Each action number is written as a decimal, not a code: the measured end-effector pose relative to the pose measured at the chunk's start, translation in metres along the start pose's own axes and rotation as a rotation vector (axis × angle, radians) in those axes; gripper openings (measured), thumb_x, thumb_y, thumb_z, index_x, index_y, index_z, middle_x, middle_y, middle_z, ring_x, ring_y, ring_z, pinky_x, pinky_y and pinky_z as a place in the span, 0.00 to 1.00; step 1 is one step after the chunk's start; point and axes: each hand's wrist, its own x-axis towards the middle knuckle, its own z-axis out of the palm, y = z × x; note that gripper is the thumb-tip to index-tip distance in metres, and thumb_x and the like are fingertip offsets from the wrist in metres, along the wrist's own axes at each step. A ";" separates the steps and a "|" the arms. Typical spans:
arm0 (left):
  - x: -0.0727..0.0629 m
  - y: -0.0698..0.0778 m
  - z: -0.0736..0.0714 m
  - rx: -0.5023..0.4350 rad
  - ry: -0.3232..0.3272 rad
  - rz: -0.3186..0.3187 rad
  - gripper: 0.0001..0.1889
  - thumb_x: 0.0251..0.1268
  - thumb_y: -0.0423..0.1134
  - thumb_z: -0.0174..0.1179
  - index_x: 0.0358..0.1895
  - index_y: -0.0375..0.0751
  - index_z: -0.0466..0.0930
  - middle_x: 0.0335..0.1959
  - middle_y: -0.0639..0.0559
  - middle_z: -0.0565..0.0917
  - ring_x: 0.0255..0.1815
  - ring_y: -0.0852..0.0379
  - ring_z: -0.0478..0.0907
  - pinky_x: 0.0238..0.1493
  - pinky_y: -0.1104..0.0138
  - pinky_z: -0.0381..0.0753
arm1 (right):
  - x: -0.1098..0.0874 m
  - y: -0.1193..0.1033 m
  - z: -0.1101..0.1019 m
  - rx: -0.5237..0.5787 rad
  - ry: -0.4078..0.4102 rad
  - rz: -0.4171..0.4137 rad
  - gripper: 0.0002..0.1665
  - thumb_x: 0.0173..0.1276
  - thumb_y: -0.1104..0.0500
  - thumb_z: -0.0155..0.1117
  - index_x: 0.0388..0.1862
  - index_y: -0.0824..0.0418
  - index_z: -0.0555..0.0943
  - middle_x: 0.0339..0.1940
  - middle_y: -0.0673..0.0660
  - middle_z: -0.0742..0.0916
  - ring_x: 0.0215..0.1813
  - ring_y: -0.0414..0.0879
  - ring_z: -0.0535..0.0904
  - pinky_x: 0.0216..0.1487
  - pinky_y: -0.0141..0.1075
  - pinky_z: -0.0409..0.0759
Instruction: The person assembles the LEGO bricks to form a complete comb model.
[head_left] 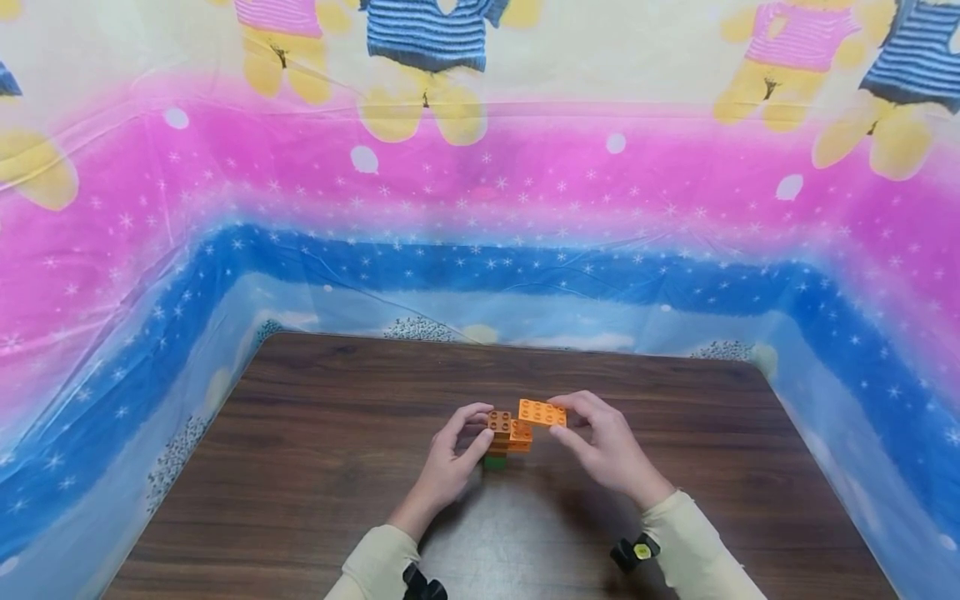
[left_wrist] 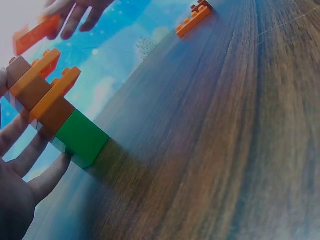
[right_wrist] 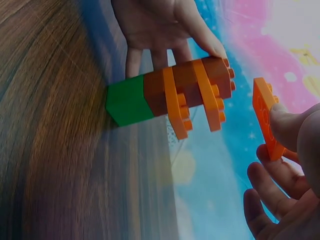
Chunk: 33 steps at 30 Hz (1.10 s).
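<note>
A tower of toy building bricks (right_wrist: pixel 187 87) stands upright on the table. At its base is a green brick (right_wrist: pixel 129 100); above it brown bricks alternate with two orange plates that jut out to one side, and a brown brick (head_left: pixel 499 422) tops it. My left hand (head_left: pixel 448 457) grips the tower, thumb at the top brick and fingers along the far side. Pinched between thumb and fingers of my right hand (head_left: pixel 611 446) is a loose orange brick plate (head_left: pixel 538 412), studs up. It hovers just right of the tower's top, apart from it in the right wrist view.
Another orange plate (left_wrist: pixel 194 21) with a brown piece by it lies on the wooden table (head_left: pixel 315 467), seen in the left wrist view. A patterned cloth (head_left: pixel 480 267) hangs around the table's back and sides.
</note>
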 end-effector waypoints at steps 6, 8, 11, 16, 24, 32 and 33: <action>0.000 0.000 0.000 -0.004 0.001 -0.014 0.20 0.81 0.41 0.59 0.71 0.48 0.74 0.58 0.48 0.83 0.61 0.48 0.82 0.61 0.50 0.81 | 0.004 -0.008 0.005 0.006 -0.018 0.012 0.22 0.72 0.61 0.73 0.64 0.60 0.83 0.59 0.54 0.88 0.51 0.46 0.86 0.51 0.48 0.87; 0.000 0.000 0.000 -0.007 0.001 -0.016 0.19 0.81 0.40 0.59 0.70 0.50 0.75 0.59 0.48 0.83 0.61 0.48 0.82 0.61 0.50 0.81 | 0.005 -0.009 0.008 0.009 -0.022 0.007 0.22 0.72 0.61 0.73 0.64 0.59 0.83 0.60 0.54 0.88 0.52 0.46 0.86 0.52 0.47 0.87; 0.000 0.000 0.000 -0.009 0.003 -0.019 0.19 0.81 0.40 0.59 0.70 0.50 0.75 0.59 0.48 0.83 0.62 0.48 0.82 0.62 0.49 0.81 | 0.007 -0.010 0.011 0.014 -0.027 -0.007 0.22 0.72 0.61 0.73 0.64 0.58 0.83 0.60 0.54 0.88 0.55 0.45 0.85 0.53 0.48 0.87; 0.000 0.000 0.000 -0.006 0.007 -0.017 0.20 0.81 0.40 0.59 0.71 0.45 0.74 0.60 0.48 0.83 0.62 0.48 0.82 0.62 0.50 0.81 | 0.007 -0.010 0.017 0.013 -0.037 -0.018 0.23 0.73 0.60 0.73 0.64 0.60 0.82 0.60 0.53 0.88 0.56 0.45 0.85 0.54 0.52 0.86; 0.000 -0.003 0.000 -0.013 0.012 -0.021 0.19 0.81 0.41 0.60 0.70 0.54 0.76 0.60 0.48 0.83 0.62 0.48 0.82 0.61 0.52 0.82 | 0.008 -0.009 0.024 0.004 -0.048 -0.025 0.24 0.72 0.59 0.73 0.65 0.57 0.82 0.60 0.52 0.87 0.54 0.44 0.84 0.55 0.50 0.86; -0.001 0.000 0.000 -0.027 0.009 -0.033 0.19 0.81 0.41 0.60 0.69 0.56 0.75 0.61 0.49 0.83 0.62 0.49 0.82 0.62 0.51 0.81 | 0.010 -0.007 0.029 -0.026 -0.046 -0.070 0.23 0.72 0.58 0.74 0.64 0.58 0.82 0.56 0.51 0.88 0.53 0.43 0.84 0.54 0.52 0.86; 0.000 0.000 0.000 -0.029 0.010 -0.033 0.19 0.81 0.41 0.60 0.69 0.56 0.75 0.61 0.49 0.83 0.62 0.49 0.82 0.62 0.52 0.81 | 0.010 -0.007 0.029 -0.031 -0.049 -0.073 0.23 0.72 0.57 0.74 0.64 0.57 0.83 0.56 0.50 0.88 0.53 0.42 0.84 0.55 0.52 0.86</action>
